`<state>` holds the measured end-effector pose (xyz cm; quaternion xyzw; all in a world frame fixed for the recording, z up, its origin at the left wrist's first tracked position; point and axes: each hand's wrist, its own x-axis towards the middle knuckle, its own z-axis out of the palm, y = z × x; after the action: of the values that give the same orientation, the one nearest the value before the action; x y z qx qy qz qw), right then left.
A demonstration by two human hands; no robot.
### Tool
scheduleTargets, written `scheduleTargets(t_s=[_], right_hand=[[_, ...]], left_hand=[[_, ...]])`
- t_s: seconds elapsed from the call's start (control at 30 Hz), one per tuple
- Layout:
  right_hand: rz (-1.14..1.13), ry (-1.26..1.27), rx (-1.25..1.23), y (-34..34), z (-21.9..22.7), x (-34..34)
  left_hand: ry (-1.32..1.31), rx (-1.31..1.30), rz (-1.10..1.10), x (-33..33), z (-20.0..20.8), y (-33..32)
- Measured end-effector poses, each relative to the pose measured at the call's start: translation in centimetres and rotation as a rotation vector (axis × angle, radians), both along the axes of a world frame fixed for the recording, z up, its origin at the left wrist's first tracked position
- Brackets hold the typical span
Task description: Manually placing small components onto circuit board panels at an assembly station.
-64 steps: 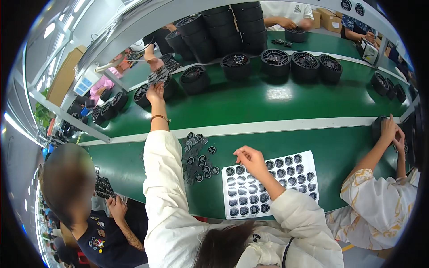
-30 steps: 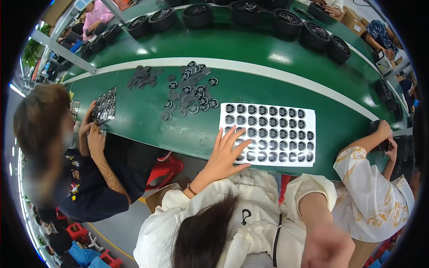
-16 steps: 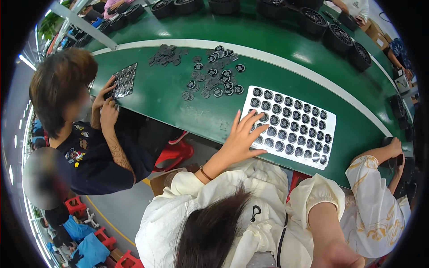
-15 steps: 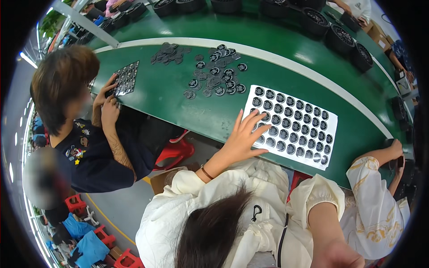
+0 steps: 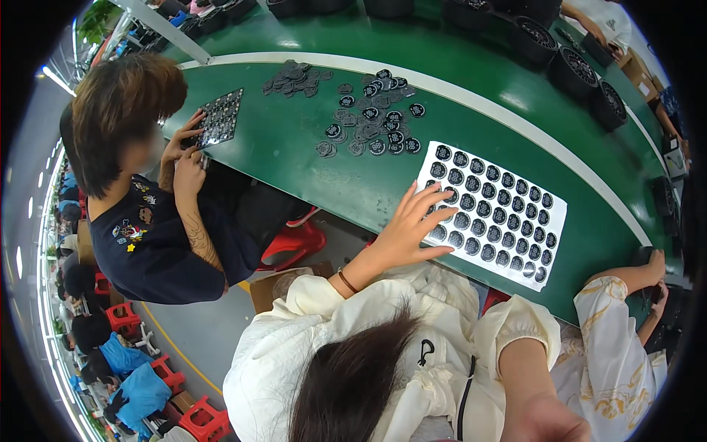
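Note:
A white sheet (image 5: 557, 243) with rows of round black labels lies on the green table in front of me. My left hand (image 5: 409, 230) rests over the sheet's left edge, open with its fingers spread across the labels there. My right hand (image 5: 549, 421) is raised close to the camera at the lower edge, away from the sheet. Its fingers are cut off by the picture's edge, so whether it holds anything is hidden. Beyond the sheet lies a loose pile of round black discs (image 5: 372, 125), some with white markings.
To my left a person in a dark shirt holds a black sheet (image 5: 221, 118) of small parts. A smaller pile of dark discs (image 5: 294, 78) lies far left. Black wheel-like parts (image 5: 574, 71) stand behind the white strip (image 5: 471, 94). Another person's arm (image 5: 626, 278) reaches in at right.
The whole view has shifted slightly, so the table and sheet appear a little further right. My left hand stays spread on the sheet, and my right hand stays raised near the camera.

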<state>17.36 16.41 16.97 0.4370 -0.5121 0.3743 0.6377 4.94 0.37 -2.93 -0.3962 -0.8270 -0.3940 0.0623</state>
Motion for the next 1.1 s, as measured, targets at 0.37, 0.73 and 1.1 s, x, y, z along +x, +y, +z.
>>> scheduleTargets(t_s=[0.37, 0.73, 1.1], right_hand=[[0.073, -0.004, -0.071, -0.1, -0.3, -0.7], [0.044, 0.078, -0.1, 0.4, -0.6, -0.4], [-0.012, 0.169, -0.141, 0.7, -2.6, -1.1]], left_hand=[[0.03, 0.074, 0.022, -0.2, -0.1, 0.3], [0.015, 0.155, 0.104, -0.1, -0.3, 0.6], [-0.05, 0.326, 0.337, -2.3, -1.0, -0.3]])
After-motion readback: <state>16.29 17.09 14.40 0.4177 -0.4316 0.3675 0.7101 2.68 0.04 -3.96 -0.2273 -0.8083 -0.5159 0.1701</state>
